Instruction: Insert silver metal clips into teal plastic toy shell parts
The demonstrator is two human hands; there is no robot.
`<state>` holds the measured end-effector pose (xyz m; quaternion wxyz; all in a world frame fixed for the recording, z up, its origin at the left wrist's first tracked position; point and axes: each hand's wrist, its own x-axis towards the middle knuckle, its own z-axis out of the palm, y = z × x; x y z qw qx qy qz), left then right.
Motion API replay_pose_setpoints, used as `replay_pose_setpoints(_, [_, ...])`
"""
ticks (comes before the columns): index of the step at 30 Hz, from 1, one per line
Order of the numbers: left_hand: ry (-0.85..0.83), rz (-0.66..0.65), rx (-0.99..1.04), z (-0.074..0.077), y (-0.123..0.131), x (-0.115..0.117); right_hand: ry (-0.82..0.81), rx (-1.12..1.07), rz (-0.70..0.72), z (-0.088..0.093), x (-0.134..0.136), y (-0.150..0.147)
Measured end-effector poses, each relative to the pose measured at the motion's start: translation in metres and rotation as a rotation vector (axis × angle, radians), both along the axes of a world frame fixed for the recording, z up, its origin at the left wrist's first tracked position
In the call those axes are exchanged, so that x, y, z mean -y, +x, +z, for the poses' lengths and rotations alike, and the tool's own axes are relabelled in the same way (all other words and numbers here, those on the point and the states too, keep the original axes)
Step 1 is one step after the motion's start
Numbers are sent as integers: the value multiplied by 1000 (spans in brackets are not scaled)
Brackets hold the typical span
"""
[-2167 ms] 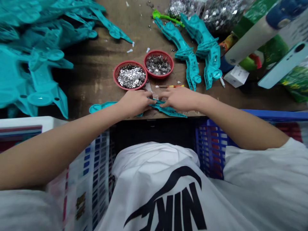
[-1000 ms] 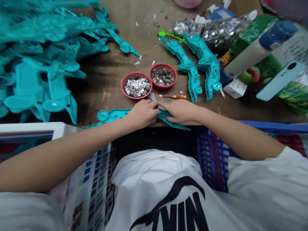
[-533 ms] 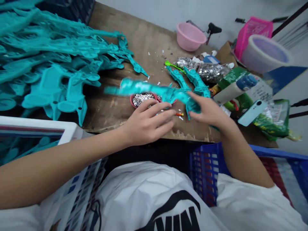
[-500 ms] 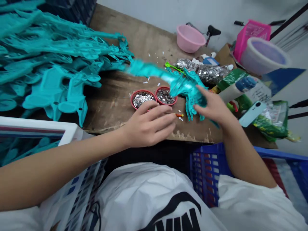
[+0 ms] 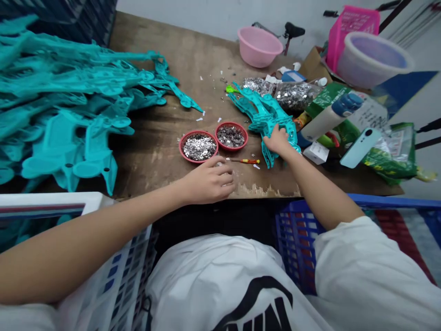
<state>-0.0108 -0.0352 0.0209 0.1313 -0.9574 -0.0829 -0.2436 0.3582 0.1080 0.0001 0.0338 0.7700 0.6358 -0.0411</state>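
Note:
My right hand is closed on the near end of a teal plastic part, which lies on a small stack of similar parts at the right of the workbench. My left hand hovers at the bench's front edge with its fingers curled in. Whatever its fingertips may pinch is hidden. Just beyond it stand a red basket of flat silver metal pieces and a second red basket of darker metal pieces. A screwdriver with a yellow and red handle lies right of the left hand.
A large heap of teal parts fills the left. Bags of metal pieces, a bottle, a phone and a pink basin stand or lie at the right. White and blue crates flank my lap.
My right hand has brought the blurred teal part down onto the right stack. My left hand has drawn slightly back, its fingers more curled, uncovering the screwdriver. The view has shifted a little.

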Motion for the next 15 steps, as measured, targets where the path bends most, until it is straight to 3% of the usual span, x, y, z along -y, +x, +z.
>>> replay_pose_setpoints(3, [-12,8,-7,0,-2,-3,-39,-67,-72,-2,-3,0])
replay_pose_setpoints(15, [-56,-18,-142,-17,-2,-1,-83,-111,-7,0,7,-5])
